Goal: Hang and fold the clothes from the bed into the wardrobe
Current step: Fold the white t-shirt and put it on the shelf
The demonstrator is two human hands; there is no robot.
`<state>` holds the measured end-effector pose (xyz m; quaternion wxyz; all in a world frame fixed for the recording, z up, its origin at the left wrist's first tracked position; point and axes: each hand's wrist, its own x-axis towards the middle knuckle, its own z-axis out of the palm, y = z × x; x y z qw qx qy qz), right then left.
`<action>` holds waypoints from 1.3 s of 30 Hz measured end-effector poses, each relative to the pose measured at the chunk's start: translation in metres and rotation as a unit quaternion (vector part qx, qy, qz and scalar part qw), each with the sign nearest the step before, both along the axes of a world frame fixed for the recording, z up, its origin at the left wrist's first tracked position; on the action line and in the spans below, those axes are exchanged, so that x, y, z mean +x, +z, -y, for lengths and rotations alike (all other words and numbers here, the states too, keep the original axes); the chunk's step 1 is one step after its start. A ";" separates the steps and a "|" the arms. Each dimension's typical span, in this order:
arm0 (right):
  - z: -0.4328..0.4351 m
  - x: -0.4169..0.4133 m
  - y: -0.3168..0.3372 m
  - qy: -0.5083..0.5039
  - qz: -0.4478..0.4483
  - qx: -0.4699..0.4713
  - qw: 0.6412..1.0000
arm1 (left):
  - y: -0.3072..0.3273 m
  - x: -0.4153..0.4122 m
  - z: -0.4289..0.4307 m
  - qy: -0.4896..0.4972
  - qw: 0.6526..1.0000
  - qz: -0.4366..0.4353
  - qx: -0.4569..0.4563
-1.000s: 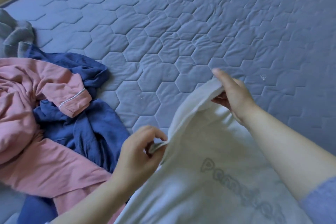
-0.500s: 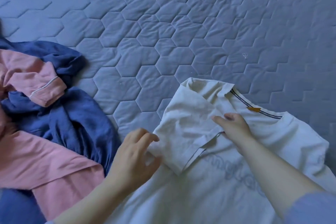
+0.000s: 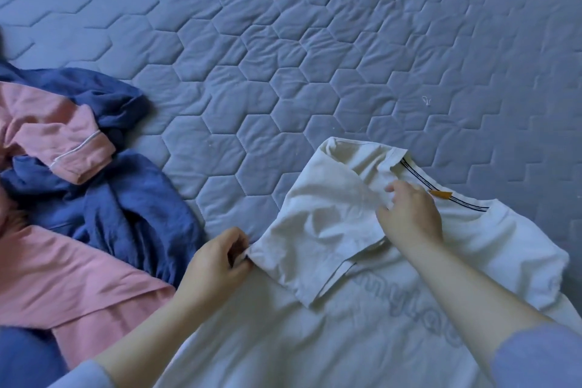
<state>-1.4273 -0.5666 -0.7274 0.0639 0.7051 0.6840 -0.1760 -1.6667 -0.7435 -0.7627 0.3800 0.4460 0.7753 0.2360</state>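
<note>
A white T-shirt point(image 3: 315, 324) with grey lettering lies flat on the bed at the lower right, its collar with a small orange tag pointing away from me. One sleeve is folded inward over the chest. My left hand point(image 3: 217, 264) pinches the shirt's left edge at the fold. My right hand point(image 3: 409, 217) rests on the folded sleeve just below the collar, fingers curled into the cloth.
A heap of pink clothing point(image 3: 56, 261) and dark blue clothing point(image 3: 126, 208) lies on the left of the blue quilted mattress point(image 3: 283, 57). The mattress stretches away bare toward the top and right.
The shirt, held up a second ago, now lies flat with the sleeve folded in. My left hand has closed on the shirt's edge; my right hand moved up toward the collar.
</note>
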 end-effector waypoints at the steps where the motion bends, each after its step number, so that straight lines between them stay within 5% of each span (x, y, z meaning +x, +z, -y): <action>1: -0.005 -0.012 0.001 0.024 -0.026 0.030 0.999 | 0.000 0.000 0.001 -0.006 1.000 0.001 0.008; 4: -0.030 -0.055 0.002 0.036 -0.126 0.038 0.991 | 0.000 -0.001 0.006 -0.020 0.999 0.001 0.036; 11: -0.076 -0.105 -0.020 -0.076 -0.096 -0.125 0.985 | -0.003 -0.012 0.014 -0.052 0.994 -0.014 0.095; 17: -0.092 -0.109 -0.027 -0.101 -0.192 -0.029 0.976 | -0.016 -0.024 0.013 -0.106 0.990 -0.016 0.094; 24: -0.072 -0.094 -0.030 -0.040 -0.273 -0.066 0.959 | -0.018 -0.020 0.005 -0.091 0.993 0.002 0.079; 29: -0.036 -0.050 -0.027 -0.014 -0.142 -0.020 0.990 | -0.017 -0.015 -0.005 -0.020 1.000 0.008 0.023; 32: -0.008 -0.014 -0.030 -0.063 -0.111 -0.072 0.989 | -0.019 -0.018 -0.013 -0.020 0.999 0.015 -0.027; 34: 0.005 0.003 -0.037 -0.154 -0.198 -0.116 0.961 | -0.021 -0.020 -0.013 -0.039 0.999 -0.010 -0.036; 39: 0.018 0.016 -0.044 -0.420 -0.429 -0.084 0.795 | -0.023 -0.010 -0.009 0.033 0.999 -0.004 -0.037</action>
